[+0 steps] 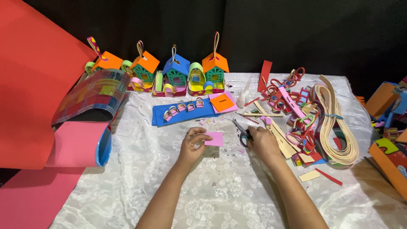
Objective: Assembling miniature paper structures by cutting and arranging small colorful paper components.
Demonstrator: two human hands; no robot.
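The left hand (pixel 193 146) pinches a small pink card (pixel 214 139) by its left edge, just above the white cloth (pixel 212 195), and the right hand (pixel 263 144) grips the scissors (pixel 242 132), whose blades point up and away; to cut well, I think the card should be kept flat and still, with fingers off the line of the cut. The card is a plain pink square, smooth and thin, near the middle of the table. Farther back lie a blue sheet (pixel 182 113) with little arches and four paper houses (pixel 169 72).
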